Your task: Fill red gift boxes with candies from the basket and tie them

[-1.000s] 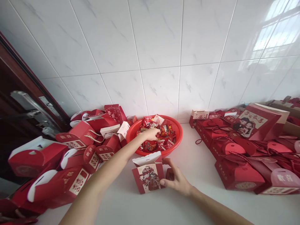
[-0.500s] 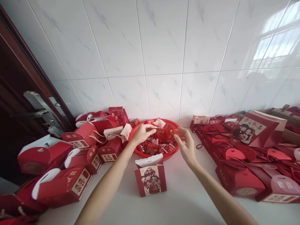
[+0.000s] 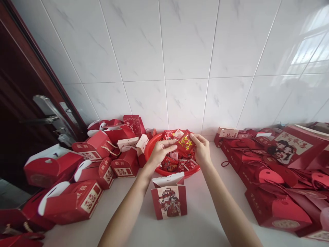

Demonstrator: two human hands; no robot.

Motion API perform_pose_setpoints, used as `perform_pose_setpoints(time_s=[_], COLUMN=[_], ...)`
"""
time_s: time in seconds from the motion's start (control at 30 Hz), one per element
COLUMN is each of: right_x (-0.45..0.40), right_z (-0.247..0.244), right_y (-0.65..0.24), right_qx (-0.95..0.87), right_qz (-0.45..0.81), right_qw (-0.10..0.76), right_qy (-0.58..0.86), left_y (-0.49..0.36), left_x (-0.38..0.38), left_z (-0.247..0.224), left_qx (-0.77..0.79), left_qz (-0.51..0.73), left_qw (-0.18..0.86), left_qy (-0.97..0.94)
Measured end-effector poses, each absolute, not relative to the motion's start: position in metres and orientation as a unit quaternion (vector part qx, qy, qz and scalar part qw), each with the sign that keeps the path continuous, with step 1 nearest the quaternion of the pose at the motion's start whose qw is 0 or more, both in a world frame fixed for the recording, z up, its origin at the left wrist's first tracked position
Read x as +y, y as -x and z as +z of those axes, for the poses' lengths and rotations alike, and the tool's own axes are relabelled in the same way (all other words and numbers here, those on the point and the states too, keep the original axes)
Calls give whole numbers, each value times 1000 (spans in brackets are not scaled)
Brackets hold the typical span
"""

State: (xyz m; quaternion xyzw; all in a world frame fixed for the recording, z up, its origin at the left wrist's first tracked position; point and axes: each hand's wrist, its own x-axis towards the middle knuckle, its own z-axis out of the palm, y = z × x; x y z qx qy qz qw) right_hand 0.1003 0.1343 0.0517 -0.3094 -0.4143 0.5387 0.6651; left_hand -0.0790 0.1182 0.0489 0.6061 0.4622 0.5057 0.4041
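Observation:
Over a red plastic basket (image 3: 152, 141) I hold up a small red packet (image 3: 185, 144) printed with yellow-gold flowers. The fingers of my right hand (image 3: 202, 150) pinch its right side. My left hand (image 3: 162, 151) is closed, thumb against fingers, at the packet's left edge. Below, the basket holds several red wrapped sweets (image 3: 170, 164). In front of it a red gift box (image 3: 169, 203) with a printed couple stands upright, its top open. My forearms pass on either side of this box.
On the left lie several red gift boxes (image 3: 74, 200), some with white flaps or rope handles. Rows of red boxes (image 3: 277, 206) fill the right side. One larger box (image 3: 298, 145) rests on top there. Behind is a white tiled wall (image 3: 187, 48); a dark door (image 3: 23, 85) stands left.
My right hand has closed on the packet, which is now raised and tilted, showing its gold flowers. The camera view has shifted slightly left.

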Motion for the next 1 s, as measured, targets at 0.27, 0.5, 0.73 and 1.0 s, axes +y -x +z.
perform_pose_setpoints(time_s=[0.27, 0.5, 0.73, 1.0], right_x=[136, 137, 136, 137], right_z=[56, 57, 60, 57], right_y=[-108, -118, -130, -127], right_qx=[-545, -592, -721, -741], right_qz=[517, 524, 418, 410], right_qw=[583, 533, 462, 436], right_qy=[312, 301, 302, 303], left_y=[75, 68, 71, 75], left_x=[118, 122, 122, 121], left_z=[48, 46, 49, 47], left_qx=[427, 416, 419, 445], left_qz=[488, 536, 528, 551], left_qw=[418, 418, 450, 412], left_qy=[-636, -604, -586, -573])
